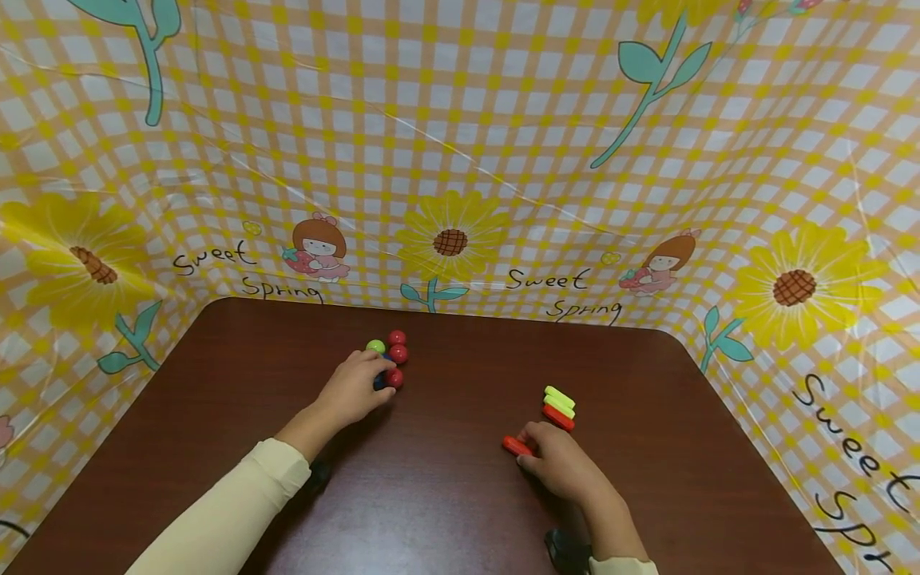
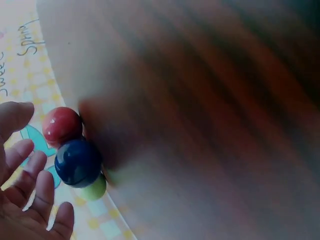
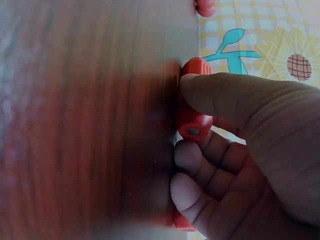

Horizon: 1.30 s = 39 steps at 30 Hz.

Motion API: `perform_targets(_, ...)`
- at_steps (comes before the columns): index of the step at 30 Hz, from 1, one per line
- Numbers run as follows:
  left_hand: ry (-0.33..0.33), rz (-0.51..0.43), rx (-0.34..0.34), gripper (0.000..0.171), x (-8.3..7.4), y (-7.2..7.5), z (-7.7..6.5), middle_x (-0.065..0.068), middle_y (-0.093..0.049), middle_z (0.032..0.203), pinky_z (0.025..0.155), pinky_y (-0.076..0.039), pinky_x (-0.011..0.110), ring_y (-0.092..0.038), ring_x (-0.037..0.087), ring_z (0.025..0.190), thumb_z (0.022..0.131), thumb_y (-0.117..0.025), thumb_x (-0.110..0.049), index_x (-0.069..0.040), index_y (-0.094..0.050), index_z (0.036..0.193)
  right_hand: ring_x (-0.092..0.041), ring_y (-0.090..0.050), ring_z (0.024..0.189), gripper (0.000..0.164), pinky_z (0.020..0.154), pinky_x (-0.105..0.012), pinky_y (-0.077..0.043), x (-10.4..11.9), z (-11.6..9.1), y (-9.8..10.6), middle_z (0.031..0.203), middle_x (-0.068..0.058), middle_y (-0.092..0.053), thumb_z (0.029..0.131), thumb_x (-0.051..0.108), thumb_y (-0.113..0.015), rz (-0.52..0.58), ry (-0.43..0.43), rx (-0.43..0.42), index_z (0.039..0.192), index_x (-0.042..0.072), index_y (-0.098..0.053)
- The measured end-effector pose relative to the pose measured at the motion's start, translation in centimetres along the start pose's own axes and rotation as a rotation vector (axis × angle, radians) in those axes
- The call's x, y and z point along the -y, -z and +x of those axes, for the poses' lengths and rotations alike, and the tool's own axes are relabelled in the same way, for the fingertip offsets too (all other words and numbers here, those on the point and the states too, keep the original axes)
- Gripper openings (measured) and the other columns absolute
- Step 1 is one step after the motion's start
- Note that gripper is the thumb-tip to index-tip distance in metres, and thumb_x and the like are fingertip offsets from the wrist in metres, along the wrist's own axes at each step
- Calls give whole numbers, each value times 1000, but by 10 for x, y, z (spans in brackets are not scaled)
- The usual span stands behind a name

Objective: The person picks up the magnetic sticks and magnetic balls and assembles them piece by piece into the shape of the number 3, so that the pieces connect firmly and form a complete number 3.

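Note:
My left hand (image 1: pixel 354 389) reaches over a cluster of glossy balls at the back left, its fingers loosely bent and spread. Nearest to it are a red ball (image 1: pixel 394 378) and a blue ball (image 2: pixel 78 163), which its fingertips do not grip in the left wrist view. A green ball (image 1: pixel 375 346) and two more red balls (image 1: pixel 398 354) sit just beyond. At the right, my right hand (image 1: pixel 562 461) pinches a short red highlighter (image 3: pixel 195 122) between thumb and fingers, low over the table. Part of that highlighter is hidden by the thumb.
Behind the right hand, another red highlighter (image 1: pixel 558 417) lies beside two yellow highlighters (image 1: pixel 559 402). The dark brown table (image 1: pixel 446 479) is bordered by a checked, flower-printed cloth (image 1: pixel 460 160) rising at the back and sides.

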<state>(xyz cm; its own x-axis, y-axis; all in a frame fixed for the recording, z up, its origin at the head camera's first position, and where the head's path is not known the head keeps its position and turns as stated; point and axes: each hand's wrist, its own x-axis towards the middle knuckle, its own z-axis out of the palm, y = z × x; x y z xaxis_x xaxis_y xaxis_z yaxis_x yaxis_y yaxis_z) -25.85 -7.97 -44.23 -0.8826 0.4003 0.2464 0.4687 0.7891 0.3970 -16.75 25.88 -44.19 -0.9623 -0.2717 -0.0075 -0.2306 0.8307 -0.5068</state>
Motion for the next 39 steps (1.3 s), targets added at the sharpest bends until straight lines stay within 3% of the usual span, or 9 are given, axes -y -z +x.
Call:
perform_targets(11,55,44,6,38,-5,-1,6,7,-63,118,84,-45,50,-54,30,103,85,-80,-25,-9,-71,118,-12,-46,69,18,65,-31,-39,0,0,-1,76,5,-50,84,3,-75,3,-2,-5,90,14,-62)
perform_targets(18,20,98,-1,28,-7,-3,8,4,-66,108,78,-45,48,-54,27,96,82,-83,-24,-13,-74,106,-12,-47,70,18,65,-32,-40,-1,0,-2,77,5,-51,84,4,-75,11,-7,1,91,14,-62)
perform_targets(28,7,133,-8,25,-11,-4,8,-3,-71,102,76,-42,44,-54,25,100,79,-86,-23,-17,-73,100,-11,-49,75,16,68,-31,-42,-5,1,0,85,6,-57,86,7,-75,35,58,15,98,13,-65)
perform_targets(33,0,81,-27,30,-11,-3,4,0,-70,107,80,-45,47,-56,25,102,78,-86,-22,-16,-73,104,-9,-49,75,18,68,-29,-42,-3,3,0,90,8,-59,89,9,-73,67,93,32,105,14,-65)
perform_targets(39,-27,-73,-49,38,-19,5,-5,8,-67,114,90,-47,45,-56,29,105,78,-86,-20,-7,-73,112,-9,-50,74,16,66,-28,-42,3,4,2,87,9,-57,90,12,-72,108,110,40,104,18,-65)
